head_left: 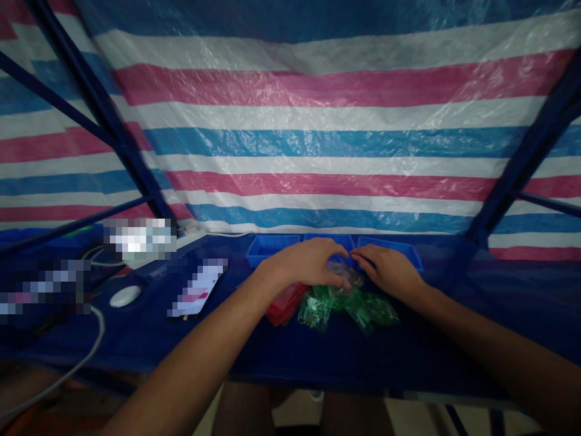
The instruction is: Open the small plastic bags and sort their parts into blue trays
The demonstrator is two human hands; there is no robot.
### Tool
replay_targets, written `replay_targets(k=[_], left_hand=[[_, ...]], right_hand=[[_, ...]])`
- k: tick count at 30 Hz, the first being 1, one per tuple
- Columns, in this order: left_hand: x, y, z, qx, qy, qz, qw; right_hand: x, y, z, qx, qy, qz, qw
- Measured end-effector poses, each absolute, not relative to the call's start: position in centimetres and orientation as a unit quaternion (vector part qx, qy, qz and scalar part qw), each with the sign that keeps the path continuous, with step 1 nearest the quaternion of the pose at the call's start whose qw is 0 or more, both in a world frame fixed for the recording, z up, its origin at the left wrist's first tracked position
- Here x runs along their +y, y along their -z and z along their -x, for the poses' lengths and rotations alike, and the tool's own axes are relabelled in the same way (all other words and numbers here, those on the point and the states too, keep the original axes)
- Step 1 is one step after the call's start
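My left hand [313, 261] reaches across the middle of the table, thumb and fingers curved round a clear plastic bag [341, 272]. Facing it from the right is my right hand [385, 266], its fingers bent together with their tips close to the bag's upper edge. Whatever lies between those tips is too small to make out. Below the clear bag lie several small green plastic bags [349, 309] with something pale inside. A stack of red plastic bags [287, 304] sits under my left wrist, partly covered by it.
Three blue trays stand in a row at the back: a left tray [273, 243], a middle tray [329, 238] and a right tray [415, 257]. To the left lie a phone [200, 290], a white mouse [125, 296] and a white cable [97, 339]. A striped tarp [318, 142] hangs behind.
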State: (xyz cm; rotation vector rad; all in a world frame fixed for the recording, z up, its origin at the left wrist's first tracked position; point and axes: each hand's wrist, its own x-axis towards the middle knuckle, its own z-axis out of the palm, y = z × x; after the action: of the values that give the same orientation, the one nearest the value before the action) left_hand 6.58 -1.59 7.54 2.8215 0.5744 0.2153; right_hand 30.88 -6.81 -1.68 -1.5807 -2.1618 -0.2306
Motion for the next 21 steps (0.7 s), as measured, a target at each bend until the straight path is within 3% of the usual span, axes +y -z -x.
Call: replay_targets(k=[6, 9, 21], left_hand=[[2.2, -9.4, -4.1, 0.343, -0.131, -0.929, 0.054], [5.1, -8.4, -2.7, 0.471, -0.059, -0.880, -0.008], [7.2, -6.8, -3.2, 0.555, 0.009, -0.832, 0.011]], right_hand=[[-6.9, 1.5, -30.8, -0.784, 0.087, 0.572, 0.223], [-6.9, 1.6, -30.8, -0.782, 0.090, 0.574, 0.225], [-6.9, 1.7, -30.8, -0.783, 0.089, 0.572, 0.226]])
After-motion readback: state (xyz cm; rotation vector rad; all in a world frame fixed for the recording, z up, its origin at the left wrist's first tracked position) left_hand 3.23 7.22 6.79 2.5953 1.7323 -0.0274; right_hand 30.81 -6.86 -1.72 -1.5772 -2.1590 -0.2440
